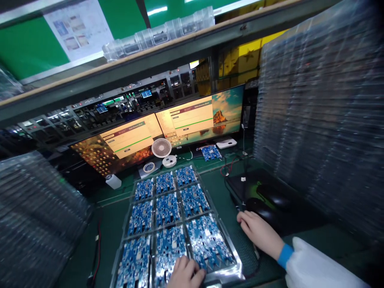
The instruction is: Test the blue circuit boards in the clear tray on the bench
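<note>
Glossy clear plastic tray (237,267) holds shiny blue boards (168,210).

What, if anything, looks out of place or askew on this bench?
One loose blue circuit board lies by itself below the monitors, apart from the tray of boards under the left hand. The right hand rests beside the tray. Nothing looks spilled or damaged.

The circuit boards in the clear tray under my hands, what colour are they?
The circuit boards are blue, seen clearly in the head view.
</note>
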Demonstrator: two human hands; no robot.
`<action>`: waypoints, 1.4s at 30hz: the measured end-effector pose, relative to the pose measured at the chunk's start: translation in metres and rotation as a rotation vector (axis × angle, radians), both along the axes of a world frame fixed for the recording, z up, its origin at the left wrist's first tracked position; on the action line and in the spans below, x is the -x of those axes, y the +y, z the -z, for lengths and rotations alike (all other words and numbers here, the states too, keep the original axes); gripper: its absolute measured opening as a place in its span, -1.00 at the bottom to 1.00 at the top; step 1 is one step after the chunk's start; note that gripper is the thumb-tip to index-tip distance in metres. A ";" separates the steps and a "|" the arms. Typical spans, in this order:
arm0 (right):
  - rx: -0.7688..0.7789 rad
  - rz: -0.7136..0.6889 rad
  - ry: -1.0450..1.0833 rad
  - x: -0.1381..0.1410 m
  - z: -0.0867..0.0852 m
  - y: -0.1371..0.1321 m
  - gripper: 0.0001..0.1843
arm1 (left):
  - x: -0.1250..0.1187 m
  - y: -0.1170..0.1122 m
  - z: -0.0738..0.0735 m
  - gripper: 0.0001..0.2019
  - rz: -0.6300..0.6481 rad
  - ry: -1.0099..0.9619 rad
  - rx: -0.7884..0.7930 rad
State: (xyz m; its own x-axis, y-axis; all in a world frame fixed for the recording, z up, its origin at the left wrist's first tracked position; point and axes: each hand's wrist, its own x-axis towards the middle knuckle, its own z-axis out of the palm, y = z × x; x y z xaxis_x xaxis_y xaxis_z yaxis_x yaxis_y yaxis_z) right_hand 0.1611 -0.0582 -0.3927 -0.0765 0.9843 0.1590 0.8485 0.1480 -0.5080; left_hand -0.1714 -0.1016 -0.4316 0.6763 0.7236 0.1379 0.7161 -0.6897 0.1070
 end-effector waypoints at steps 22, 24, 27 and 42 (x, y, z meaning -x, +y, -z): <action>-0.171 -0.063 0.115 -0.010 0.017 -0.015 -0.71 | -0.011 -0.004 -0.052 -0.53 -0.037 0.014 0.450; -0.135 -0.035 0.086 -0.004 0.019 -0.013 -0.75 | -0.008 -0.003 -0.043 -0.58 -0.043 -0.002 0.376; -0.091 -0.007 0.083 0.005 0.019 -0.010 -0.65 | 0.000 0.003 -0.026 -0.58 0.021 0.002 0.239; -0.123 0.050 0.645 -0.002 -0.061 -0.001 -0.83 | -0.006 0.003 -0.013 -0.81 0.098 -0.076 -0.063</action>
State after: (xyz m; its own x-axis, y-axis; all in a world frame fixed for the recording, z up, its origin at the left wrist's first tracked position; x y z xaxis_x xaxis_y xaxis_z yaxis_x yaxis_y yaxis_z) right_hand 0.1633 -0.0596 -0.3314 0.1175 0.9558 0.2695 0.3868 0.2060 -0.8989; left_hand -0.1652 -0.0983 -0.4185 0.7292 0.6428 0.2345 0.6364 -0.7631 0.1126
